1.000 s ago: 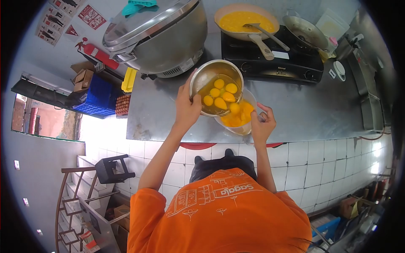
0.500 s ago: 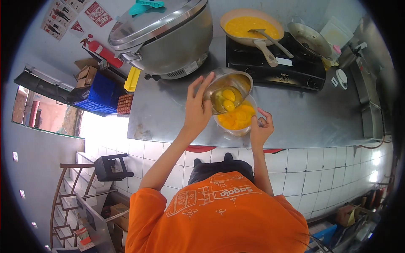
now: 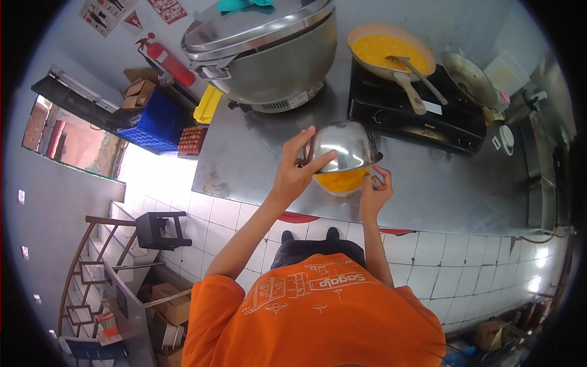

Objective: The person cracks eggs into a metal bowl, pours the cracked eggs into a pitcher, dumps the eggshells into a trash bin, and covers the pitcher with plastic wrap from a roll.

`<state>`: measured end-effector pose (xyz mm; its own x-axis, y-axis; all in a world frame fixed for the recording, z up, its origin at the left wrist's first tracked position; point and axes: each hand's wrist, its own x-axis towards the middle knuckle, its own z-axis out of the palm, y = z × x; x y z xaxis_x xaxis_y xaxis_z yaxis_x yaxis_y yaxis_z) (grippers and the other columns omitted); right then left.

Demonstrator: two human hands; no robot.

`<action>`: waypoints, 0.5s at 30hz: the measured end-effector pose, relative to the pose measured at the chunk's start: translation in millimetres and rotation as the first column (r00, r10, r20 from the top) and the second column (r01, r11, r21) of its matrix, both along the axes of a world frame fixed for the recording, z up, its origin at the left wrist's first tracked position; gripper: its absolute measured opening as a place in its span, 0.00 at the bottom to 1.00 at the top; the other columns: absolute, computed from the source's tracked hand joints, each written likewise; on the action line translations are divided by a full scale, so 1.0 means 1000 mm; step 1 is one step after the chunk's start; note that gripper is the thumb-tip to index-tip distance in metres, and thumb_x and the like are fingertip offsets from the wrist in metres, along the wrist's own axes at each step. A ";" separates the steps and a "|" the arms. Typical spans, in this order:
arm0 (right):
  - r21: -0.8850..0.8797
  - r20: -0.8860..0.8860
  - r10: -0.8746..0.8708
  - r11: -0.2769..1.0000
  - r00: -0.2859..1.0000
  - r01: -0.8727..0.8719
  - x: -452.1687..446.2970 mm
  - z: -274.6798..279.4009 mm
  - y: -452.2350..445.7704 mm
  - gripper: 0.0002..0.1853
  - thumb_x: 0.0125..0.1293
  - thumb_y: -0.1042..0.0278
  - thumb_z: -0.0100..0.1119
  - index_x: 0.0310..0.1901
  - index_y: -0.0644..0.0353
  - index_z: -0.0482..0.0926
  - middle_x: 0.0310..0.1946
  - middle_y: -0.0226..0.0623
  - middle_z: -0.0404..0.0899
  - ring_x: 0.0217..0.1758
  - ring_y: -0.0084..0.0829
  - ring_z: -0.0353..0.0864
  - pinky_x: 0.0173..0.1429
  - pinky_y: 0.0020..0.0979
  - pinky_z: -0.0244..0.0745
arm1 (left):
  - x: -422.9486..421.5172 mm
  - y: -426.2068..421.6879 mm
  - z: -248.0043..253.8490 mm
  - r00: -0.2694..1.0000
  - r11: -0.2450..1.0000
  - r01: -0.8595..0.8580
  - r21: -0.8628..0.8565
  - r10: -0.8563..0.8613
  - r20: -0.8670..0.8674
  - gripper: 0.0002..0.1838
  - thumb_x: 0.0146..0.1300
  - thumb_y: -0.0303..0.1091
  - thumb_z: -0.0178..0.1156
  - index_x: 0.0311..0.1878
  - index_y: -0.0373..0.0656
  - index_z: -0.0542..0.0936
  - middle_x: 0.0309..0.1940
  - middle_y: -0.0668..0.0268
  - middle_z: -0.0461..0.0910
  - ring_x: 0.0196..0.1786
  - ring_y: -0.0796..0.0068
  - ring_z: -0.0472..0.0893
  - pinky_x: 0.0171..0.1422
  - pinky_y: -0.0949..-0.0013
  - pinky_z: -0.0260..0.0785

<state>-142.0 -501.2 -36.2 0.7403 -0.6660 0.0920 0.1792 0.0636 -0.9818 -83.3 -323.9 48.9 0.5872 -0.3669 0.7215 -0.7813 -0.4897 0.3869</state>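
1. Right, from where I stand, the person's left hand (image 3: 295, 171) has its grip on a steel bowl (image 3: 345, 144), fingers spread along its side.
2. That bowl is tipped well over, its shiny underside turned upward, so I can't see what is inside it.
3. Just beneath its lower edge sits a pale tub (image 3: 341, 194), near the front of the worktop (image 3: 446, 196), with bright yellow egg (image 3: 340, 181) showing in it.
4. Over on the other side, the right hand (image 3: 375, 189) has its grip closed at the tub's edge, thumb and fingers bent together.
5. Farther back stands a black stove (image 3: 416, 122), bearing a beige frying pan (image 3: 385, 29) with more yellow egg in it; a spatula (image 3: 430, 85) leans across the rim.
6. Beside that pan is a darker metal pan (image 3: 483, 92), tilted.
7. To the left of the stove, a big steel cooker (image 3: 269, 67) takes up the back of the worktop.
8. Past the worktop's left end, brown eggs (image 3: 191, 140) are stacked near a blue crate (image 3: 162, 125).
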 end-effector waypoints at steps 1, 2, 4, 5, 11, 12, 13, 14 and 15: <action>0.001 0.001 0.012 1.000 1.000 -0.012 0.003 0.000 0.006 0.14 0.57 0.79 0.56 0.47 0.62 0.75 0.13 0.19 0.63 0.18 0.08 0.54 0.25 0.16 0.48 | 0.001 0.008 -0.006 1.000 1.000 -0.012 0.001 0.012 0.001 0.27 0.51 0.17 0.63 0.50 0.64 0.85 0.64 0.59 0.68 0.63 0.55 0.69 0.54 0.69 0.73; 0.008 0.012 0.017 1.000 1.000 -0.018 0.006 -0.001 0.012 0.14 0.58 0.79 0.56 0.47 0.63 0.75 0.13 0.19 0.64 0.18 0.08 0.55 0.25 0.17 0.48 | 0.003 0.017 -0.012 0.999 1.000 -0.017 0.000 0.017 0.032 0.26 0.49 0.18 0.65 0.48 0.65 0.86 0.64 0.59 0.68 0.63 0.54 0.69 0.51 0.69 0.74; 0.014 0.022 0.037 0.999 0.999 -0.037 0.012 -0.002 0.028 0.13 0.58 0.79 0.56 0.47 0.63 0.75 0.13 0.20 0.65 0.18 0.09 0.56 0.25 0.17 0.49 | 0.003 0.034 -0.017 0.997 0.999 -0.035 -0.001 0.035 0.061 0.25 0.48 0.19 0.67 0.46 0.65 0.86 0.64 0.60 0.68 0.64 0.54 0.69 0.49 0.70 0.75; 0.034 0.034 0.049 0.998 0.998 -0.050 0.015 -0.002 0.037 0.13 0.58 0.79 0.56 0.47 0.63 0.74 0.13 0.20 0.65 0.18 0.09 0.57 0.25 0.17 0.49 | 0.003 0.042 -0.019 0.997 0.998 -0.025 -0.053 0.028 0.074 0.24 0.47 0.21 0.69 0.44 0.66 0.86 0.63 0.60 0.67 0.64 0.54 0.69 0.47 0.70 0.76; 0.064 0.029 0.094 0.993 0.995 -0.096 0.029 -0.004 0.112 0.13 0.59 0.80 0.55 0.47 0.64 0.73 0.15 0.22 0.69 0.20 0.10 0.61 0.26 0.16 0.52 | 0.009 0.121 -0.025 0.972 0.992 -0.031 -0.125 0.059 0.229 0.21 0.47 0.26 0.73 0.43 0.66 0.86 0.63 0.60 0.66 0.65 0.49 0.67 0.45 0.69 0.78; 0.061 0.014 0.096 0.993 0.995 -0.096 0.031 -0.006 0.127 0.12 0.60 0.80 0.54 0.47 0.64 0.73 0.15 0.23 0.70 0.20 0.10 0.61 0.27 0.16 0.53 | 0.010 0.136 -0.024 0.963 0.989 -0.027 -0.142 0.063 0.261 0.21 0.47 0.26 0.73 0.43 0.66 0.86 0.63 0.60 0.66 0.65 0.48 0.67 0.45 0.69 0.79; 0.062 0.016 0.106 0.992 0.994 -0.107 0.033 -0.006 0.143 0.12 0.60 0.80 0.54 0.47 0.64 0.73 0.15 0.23 0.70 0.20 0.10 0.61 0.27 0.16 0.53 | 0.012 0.153 -0.026 0.962 0.989 -0.037 -0.141 0.073 0.263 0.21 0.47 0.26 0.73 0.43 0.66 0.86 0.63 0.60 0.66 0.65 0.48 0.67 0.45 0.69 0.79; 0.057 0.027 0.102 0.993 0.994 -0.104 0.034 -0.006 0.161 0.12 0.60 0.80 0.54 0.47 0.64 0.73 0.16 0.24 0.70 0.21 0.10 0.62 0.27 0.16 0.54 | 0.013 0.172 -0.028 0.962 0.987 -0.036 -0.156 0.077 0.262 0.22 0.47 0.26 0.72 0.44 0.66 0.85 0.64 0.59 0.65 0.65 0.48 0.66 0.46 0.68 0.80; 0.052 0.039 0.099 0.994 0.994 -0.101 0.036 -0.005 0.180 0.13 0.60 0.80 0.54 0.47 0.65 0.73 0.17 0.24 0.71 0.21 0.10 0.62 0.28 0.16 0.55 | 0.014 0.190 -0.029 0.961 0.985 -0.035 -0.170 0.080 0.264 0.23 0.48 0.25 0.72 0.45 0.66 0.84 0.64 0.58 0.65 0.66 0.48 0.66 0.47 0.67 0.80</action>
